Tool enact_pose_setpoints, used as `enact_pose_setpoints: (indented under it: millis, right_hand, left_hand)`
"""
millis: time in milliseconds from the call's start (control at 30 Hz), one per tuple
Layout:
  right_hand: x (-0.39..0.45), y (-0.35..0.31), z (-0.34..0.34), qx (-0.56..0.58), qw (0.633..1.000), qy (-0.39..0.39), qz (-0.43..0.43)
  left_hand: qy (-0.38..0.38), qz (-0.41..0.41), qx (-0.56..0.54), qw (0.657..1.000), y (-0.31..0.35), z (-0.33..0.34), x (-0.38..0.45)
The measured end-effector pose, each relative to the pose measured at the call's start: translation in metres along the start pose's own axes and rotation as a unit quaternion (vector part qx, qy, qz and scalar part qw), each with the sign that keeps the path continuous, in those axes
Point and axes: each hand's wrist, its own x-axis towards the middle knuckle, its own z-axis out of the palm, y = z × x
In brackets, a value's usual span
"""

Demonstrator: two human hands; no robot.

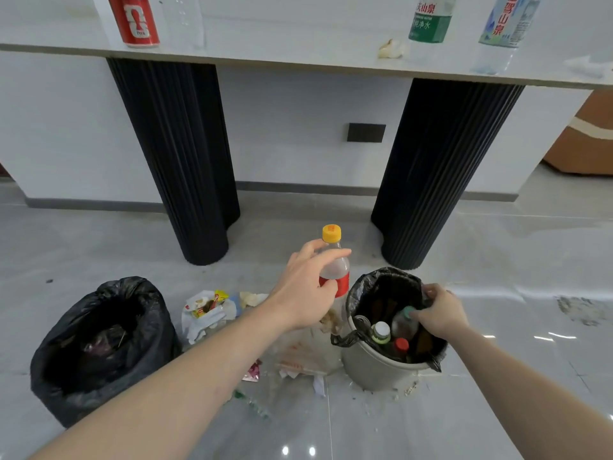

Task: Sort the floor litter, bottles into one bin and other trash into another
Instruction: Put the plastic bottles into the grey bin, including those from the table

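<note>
- My left hand (306, 290) is wrapped around the yellow-capped bottle (335, 270), holding it upright just left of the grey bin (368, 370), a bit above the floor.
- My right hand (439, 313) is down inside that grey bin's mouth, fingers curled on the top of a green-capped bottle (406, 318), I think to shuffle it over.
- Grey bin is clearly the bottle one: at least 3 caps poking up in there, so it's getting crowded.
- Best bet, I'd say: lift the new bottle clear of the rim and drop it into the far side of the grey bin, where there's open liner.
- Watch the loose liner handle (345, 338) on the grey bin's left rim, easy to snag.
- Wrappers and paper (209, 310) sit left of the grey bin, between it and the black bag bin (99, 346); those go there.
- Floor right of the grey bin is open.
</note>
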Motion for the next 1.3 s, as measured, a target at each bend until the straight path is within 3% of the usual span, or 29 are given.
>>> enact_pose_setpoints:
  millis: [267, 600, 967, 1133, 1300]
  right_hand:
    - [-0.018, 0.012, -0.010, -0.069, 0.997, -0.028, -0.022]
    - [-0.020, 0.031, -0.006, -0.124, 0.981, -0.151, -0.010]
    - [-0.012, 0.040, 0.003, -0.178, 0.963, -0.201, -0.011]
    - [-0.015, 0.034, 0.003, -0.208, 0.952, -0.226, -0.014]
    - [-0.026, 0.021, -0.001, -0.235, 0.938, -0.253, -0.018]
  left_hand:
    - [-0.008, 0.015, -0.035, 0.999, 0.021, 0.026, 0.019]
    - [-0.091, -0.032, 0.024, 0.995, 0.038, 0.089, 0.072]
    - [-0.193, -0.082, 0.141, 0.967, 0.006, 0.144, 0.078]
    - [-0.243, -0.089, 0.135, 0.957, -0.008, 0.142, 0.072]
    - [-0.224, -0.080, 0.187, 0.953, -0.014, 0.108, 0.066]
